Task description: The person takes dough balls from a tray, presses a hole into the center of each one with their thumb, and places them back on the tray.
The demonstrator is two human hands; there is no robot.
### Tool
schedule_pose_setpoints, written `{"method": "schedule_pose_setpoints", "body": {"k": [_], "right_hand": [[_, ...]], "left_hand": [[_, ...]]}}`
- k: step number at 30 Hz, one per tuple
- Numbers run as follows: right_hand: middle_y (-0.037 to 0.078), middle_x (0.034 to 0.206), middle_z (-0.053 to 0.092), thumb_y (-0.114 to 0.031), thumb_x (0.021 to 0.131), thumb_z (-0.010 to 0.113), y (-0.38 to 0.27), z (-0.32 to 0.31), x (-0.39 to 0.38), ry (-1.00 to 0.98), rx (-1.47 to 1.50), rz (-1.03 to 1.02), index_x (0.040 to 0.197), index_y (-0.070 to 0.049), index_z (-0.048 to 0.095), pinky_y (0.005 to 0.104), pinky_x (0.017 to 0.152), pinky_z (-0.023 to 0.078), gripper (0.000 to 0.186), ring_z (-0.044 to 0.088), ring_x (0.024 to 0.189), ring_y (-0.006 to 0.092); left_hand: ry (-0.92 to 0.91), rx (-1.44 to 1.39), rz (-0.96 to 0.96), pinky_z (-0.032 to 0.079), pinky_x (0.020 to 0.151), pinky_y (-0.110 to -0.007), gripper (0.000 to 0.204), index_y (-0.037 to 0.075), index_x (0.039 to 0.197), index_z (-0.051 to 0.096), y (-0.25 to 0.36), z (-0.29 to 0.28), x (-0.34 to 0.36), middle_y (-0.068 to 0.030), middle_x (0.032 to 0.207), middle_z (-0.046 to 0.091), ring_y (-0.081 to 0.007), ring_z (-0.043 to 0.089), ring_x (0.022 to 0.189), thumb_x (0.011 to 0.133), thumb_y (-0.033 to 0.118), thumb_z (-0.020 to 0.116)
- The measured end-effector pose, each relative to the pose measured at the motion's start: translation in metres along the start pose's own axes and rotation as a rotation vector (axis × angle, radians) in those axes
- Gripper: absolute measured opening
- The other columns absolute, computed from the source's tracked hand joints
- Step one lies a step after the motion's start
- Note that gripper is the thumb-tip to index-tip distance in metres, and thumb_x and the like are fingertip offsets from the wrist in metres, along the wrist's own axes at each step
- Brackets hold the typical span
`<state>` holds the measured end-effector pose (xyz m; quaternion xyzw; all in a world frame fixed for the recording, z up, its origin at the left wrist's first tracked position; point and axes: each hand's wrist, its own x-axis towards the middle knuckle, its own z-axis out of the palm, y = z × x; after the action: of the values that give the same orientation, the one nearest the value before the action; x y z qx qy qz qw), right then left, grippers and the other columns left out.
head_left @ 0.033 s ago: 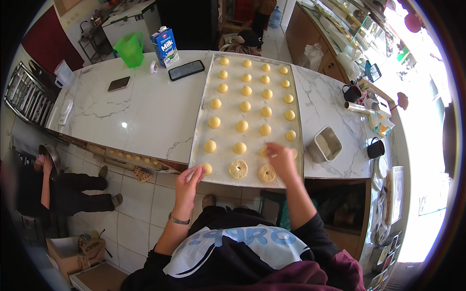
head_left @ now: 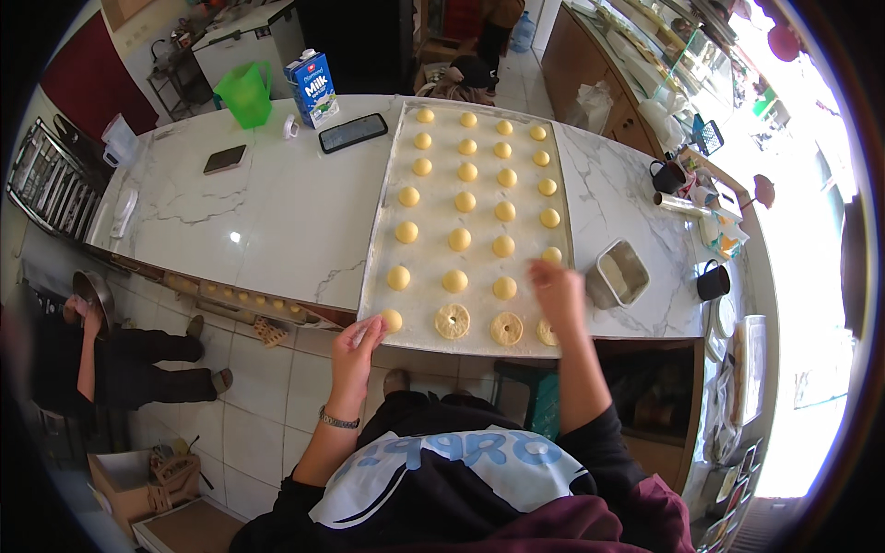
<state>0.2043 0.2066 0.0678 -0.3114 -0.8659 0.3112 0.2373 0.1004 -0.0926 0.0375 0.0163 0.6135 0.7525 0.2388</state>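
A large floured baking tray (head_left: 433, 217) lies on the marble counter with rows of round yellow dough balls (head_left: 459, 240). In the row nearest me are flattened dough rings with a hole in the middle: one ring (head_left: 453, 322), another ring (head_left: 506, 329), and a third ring (head_left: 548, 332) partly behind my right wrist. My left hand (head_left: 355, 341) is closed at the tray's near left corner, its fingertips against the corner dough ball (head_left: 392, 321). Above the right edge of the tray hovers my right hand (head_left: 558, 290), blurred by motion, its fingers unclear.
Right of the tray stands a metal container (head_left: 619, 274) with pale powder inside, near a dark mug (head_left: 713, 281). Further back are a phone (head_left: 353, 134), a milk carton (head_left: 313, 90) and a green jug (head_left: 246, 95). Another person (head_left: 120, 355) holds a metal bowl (head_left: 95, 297) at left.
My right hand has moved right, from over the third column of dough to the tray's right side, uncovering a dough ball and the third ring. My left hand has stayed put.
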Motion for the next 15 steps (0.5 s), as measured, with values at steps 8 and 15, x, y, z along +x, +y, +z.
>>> {"method": "schedule_pose_setpoints", "body": {"k": [8, 15], "right_hand": [[0.021, 0.072, 0.063, -0.005, 0.068, 0.060, 0.144, -0.093, 0.067, -0.225, -0.601, 0.156, 0.073, -0.001, 0.068, 0.0386, 0.064, 0.050, 0.010, 0.063, 0.070, 0.0333], [0.018, 0.078, 0.064, -0.002, 0.066, 0.058, 0.118, -0.098, 0.065, -0.365, -0.679, 0.071, 0.082, -0.006, 0.071, 0.0368, 0.067, 0.049, 0.021, 0.063, 0.071, 0.0317]], "left_hand": [[-0.181, 0.387, 0.188, 0.048, 0.082, -0.030, 0.026, -0.001, 0.104, 0.060, -0.026, 0.024, -0.007, -0.0107, 0.100, 0.063, -0.0195, 0.060, 0.095, 0.086, 0.018, 0.061], [-0.372, 1.254, 0.886, 0.037, 0.095, -0.043, 0.029, 0.003, 0.101, 0.061, -0.041, 0.062, 0.011, -0.0158, 0.115, 0.053, -0.0345, 0.045, 0.113, 0.079, 0.021, 0.062]]}}
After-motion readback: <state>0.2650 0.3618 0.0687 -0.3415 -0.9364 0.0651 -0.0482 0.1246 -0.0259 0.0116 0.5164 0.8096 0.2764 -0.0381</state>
